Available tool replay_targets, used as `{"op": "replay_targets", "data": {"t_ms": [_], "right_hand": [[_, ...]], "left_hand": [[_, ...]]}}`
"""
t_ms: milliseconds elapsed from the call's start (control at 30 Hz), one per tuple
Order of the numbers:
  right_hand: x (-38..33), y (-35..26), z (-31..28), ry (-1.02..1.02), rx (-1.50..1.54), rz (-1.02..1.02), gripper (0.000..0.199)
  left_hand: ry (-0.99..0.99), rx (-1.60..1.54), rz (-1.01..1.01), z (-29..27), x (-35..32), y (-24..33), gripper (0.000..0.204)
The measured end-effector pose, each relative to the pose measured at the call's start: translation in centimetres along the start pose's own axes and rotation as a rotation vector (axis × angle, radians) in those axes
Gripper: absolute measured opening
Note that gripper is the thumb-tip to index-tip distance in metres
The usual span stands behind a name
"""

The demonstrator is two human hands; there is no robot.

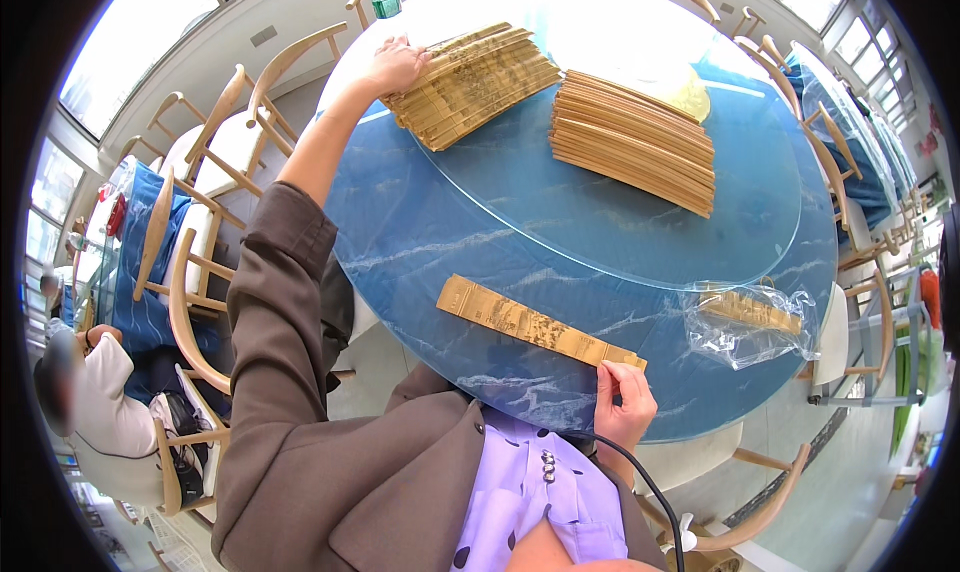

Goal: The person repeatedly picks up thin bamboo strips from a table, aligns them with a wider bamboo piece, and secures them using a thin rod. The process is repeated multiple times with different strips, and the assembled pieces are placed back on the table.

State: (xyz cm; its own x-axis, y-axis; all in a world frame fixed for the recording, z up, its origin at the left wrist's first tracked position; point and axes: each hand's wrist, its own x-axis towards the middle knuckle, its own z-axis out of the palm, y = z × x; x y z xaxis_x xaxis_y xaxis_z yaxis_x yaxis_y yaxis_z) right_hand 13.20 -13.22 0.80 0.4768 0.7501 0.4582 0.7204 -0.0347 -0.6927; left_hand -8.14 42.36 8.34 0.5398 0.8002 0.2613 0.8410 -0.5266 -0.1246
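Bamboo-coloured and printed along its face, the long flat strip (pixel 540 324) lies near the table's (pixel 430 222) near edge, and the right hand (pixel 625 404) pinches its right end between thumb and fingers, closed on it. The left hand (pixel 397 65) is stretched to the far left edge, fingers spread flat on the near stack of strips (pixel 472 84); whether it grips any single piece I cannot tell, since the palm covers the spot.

Judging from this, the risks are two. With the body leaning far over, the sleeve or the reaching arm could drag across the loose fanned stack and slide strips off the far left rim. The held strip is gripped at one end only and sits close to the near edge, so a tug could swing it off the table.

A second, plainer stack (pixel 632 140) rests on the raised glass disc (pixel 620 222), well apart from both hands. A clear plastic wrapper (pixel 748 322) with another strip inside lies toward the right edge
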Motion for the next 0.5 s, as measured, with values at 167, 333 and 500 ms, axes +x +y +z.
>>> {"op": "replay_targets", "data": {"t_ms": [167, 333, 500], "right_hand": [[0.9, -0.9, -1.1, -0.137, 0.022, -0.032, 0.010], [6.9, -1.6, -3.7, -0.310, -0.184, -0.286, 0.023], [16.9, 1.7, -1.0, -0.259, -0.346, -0.468, 0.023]], "left_hand": [[0.228, -0.101, -0.007, -0.1, -1.8, -0.5, 0.047], [0.579, -0.484, 0.252, -4.2, -10.9, 11.2, 0.029], [0.332, -0.848, 0.590, -6.5, -26.0, 22.8, 0.023]]}}
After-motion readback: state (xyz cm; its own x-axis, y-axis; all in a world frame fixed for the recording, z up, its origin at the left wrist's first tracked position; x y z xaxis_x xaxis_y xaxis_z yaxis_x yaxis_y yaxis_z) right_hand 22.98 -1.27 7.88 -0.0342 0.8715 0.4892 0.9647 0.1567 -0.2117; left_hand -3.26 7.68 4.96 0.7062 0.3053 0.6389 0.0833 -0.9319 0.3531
